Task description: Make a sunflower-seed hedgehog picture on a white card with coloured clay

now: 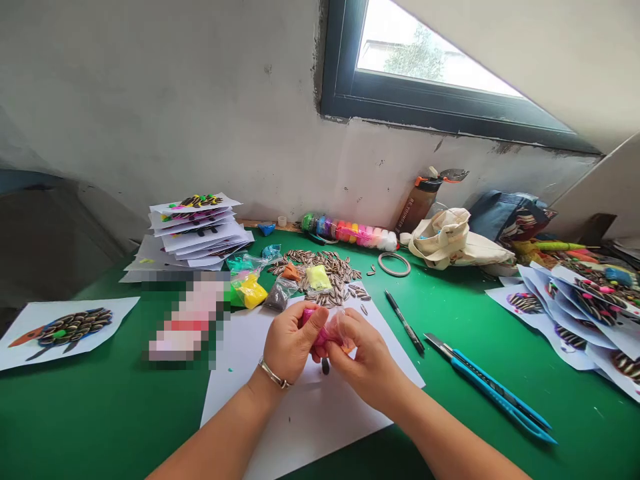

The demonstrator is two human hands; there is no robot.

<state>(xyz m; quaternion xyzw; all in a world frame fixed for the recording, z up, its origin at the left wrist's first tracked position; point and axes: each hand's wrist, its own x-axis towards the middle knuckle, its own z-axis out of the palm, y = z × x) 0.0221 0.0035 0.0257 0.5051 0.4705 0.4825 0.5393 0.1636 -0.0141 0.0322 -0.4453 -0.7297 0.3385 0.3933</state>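
Over a white sheet of paper point(280, 427), both hands are closed on a small clear bag of pink modelling clay point(327, 327). My left hand point(291, 340), with a bracelet at the wrist, grips the bag from the left with the thumb on top. On the other side my right hand point(367, 357) pinches the clear plastic. Beneath the fingers shows a small dark piece point(325, 366) on the paper, with a bit of orange mostly hidden behind the right hand. Just beyond lie striped sunflower seeds point(335, 267) and bags of yellow point(250, 291), black point(280, 293) and orange clay point(291, 271).
A pen point(404, 321) and a blue utility knife point(495, 383), blade exposed, lie to the right. Stacked seed pictures point(200, 233) stand back left, with more point(570, 307) at right. A tape roll point(394, 265), bottle point(420, 203) and cloth bag point(445, 240) line the back.
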